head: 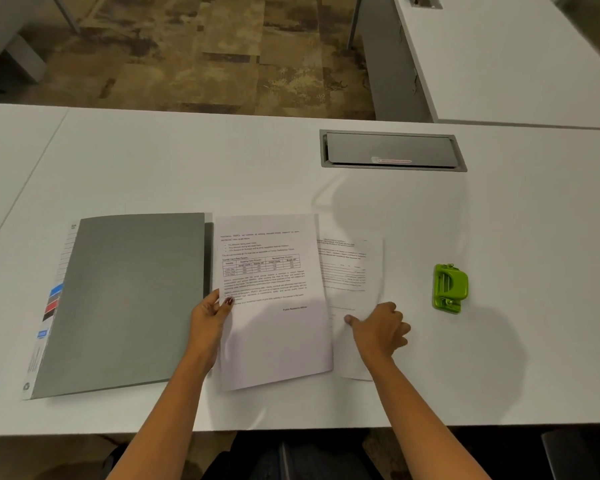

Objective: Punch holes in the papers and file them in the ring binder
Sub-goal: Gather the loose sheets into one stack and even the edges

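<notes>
A grey ring binder [125, 303] lies closed on the white desk at the left. Right beside it is a printed sheet with a table [271, 299]. My left hand [210, 320] pinches that sheet's left edge, thumb on top. A second printed sheet [354, 271] lies partly under the first one, to its right, and looks blurred. My right hand [381, 327] rests on this second sheet with its fingers curled and the thumb pointing left. A small green hole punch [450, 288] stands alone on the desk, further right of both hands.
A grey cable hatch [392, 151] is set into the white desk [187, 168] behind the papers. Another white desk [506, 57] stands at the back right. Patterned carpet lies beyond the far edge. The near desk edge runs just below my forearms.
</notes>
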`<state>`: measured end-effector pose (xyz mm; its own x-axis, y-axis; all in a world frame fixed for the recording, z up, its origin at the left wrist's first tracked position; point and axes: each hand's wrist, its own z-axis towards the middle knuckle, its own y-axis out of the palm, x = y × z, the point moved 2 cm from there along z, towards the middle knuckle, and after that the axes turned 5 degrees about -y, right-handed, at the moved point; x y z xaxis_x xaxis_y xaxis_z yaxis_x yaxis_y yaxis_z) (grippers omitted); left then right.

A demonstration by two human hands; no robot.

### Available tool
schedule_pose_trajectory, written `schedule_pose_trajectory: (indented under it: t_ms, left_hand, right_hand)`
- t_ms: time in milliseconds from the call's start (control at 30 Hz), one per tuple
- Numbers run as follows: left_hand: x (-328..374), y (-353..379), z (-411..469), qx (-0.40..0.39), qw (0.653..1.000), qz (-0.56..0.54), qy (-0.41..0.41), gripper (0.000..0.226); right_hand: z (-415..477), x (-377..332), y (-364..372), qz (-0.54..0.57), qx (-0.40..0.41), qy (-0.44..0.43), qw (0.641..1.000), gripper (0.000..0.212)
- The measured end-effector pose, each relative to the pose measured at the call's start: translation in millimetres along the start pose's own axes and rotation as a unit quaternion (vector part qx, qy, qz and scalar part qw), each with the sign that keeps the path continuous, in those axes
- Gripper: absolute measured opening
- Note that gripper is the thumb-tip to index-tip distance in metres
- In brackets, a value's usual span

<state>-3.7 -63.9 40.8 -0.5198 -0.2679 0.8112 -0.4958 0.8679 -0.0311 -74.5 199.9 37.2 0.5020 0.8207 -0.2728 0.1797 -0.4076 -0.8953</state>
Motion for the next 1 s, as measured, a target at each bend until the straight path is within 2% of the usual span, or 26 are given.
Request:
schedule_pose_trajectory:
  t_ms: [100,200,267,400,533,600,700,800,900,1000]
  left_hand:
    - [-3,-4,1,0.008,1.000,-0.006,-0.003,0.038]
    - [-5,-7,2,0.012,1.000,-0.010,0.000,0.035]
    - [-5,-9,3,0.017,1.000,-0.013,-0.001,0.035]
    - [-5,-10,5,0.028,1.000,-0.002,-0.003,0.034]
    - [-4,-7,5,0.033,0.999,0.011,-0.007,0.035]
    - [-5,-5,5,0.033,0.999,0.016,-0.009,0.034]
    - [-7,-1,5,0.034,0.999,0.022,-0.016,0.032]
    - [-9,2,6,0.037,0.999,0.028,-0.027,0.033]
    - [-11,4,6,0.035,0.998,0.034,-0.042,0.036]
    - [-11,5,5,0.040,0.997,0.033,-0.061,0.044]
  right_hand:
    - [4,4,-6,0.101,0.006,-0.001,0.995,0.052]
    - [7,12,-21,0.180,0.078,-0.037,0.980,0.018]
    - [7,16,-35,0.209,0.133,-0.068,0.966,0.009]
    - [-3,11,-74,0.164,0.240,-0.183,0.939,0.010]
    - [-28,-11,-117,0.090,0.369,-0.325,0.866,0.017]
    - [-41,-22,-133,0.087,0.394,-0.372,0.836,0.022]
    - [-53,-34,-144,0.155,0.369,-0.390,0.829,0.020]
    - [-49,-44,-138,0.224,0.306,-0.369,0.849,0.012]
    - [-37,-49,-106,0.315,0.166,-0.283,0.891,0.010]
    - [-26,-46,-59,0.351,0.054,-0.198,0.914,0.008]
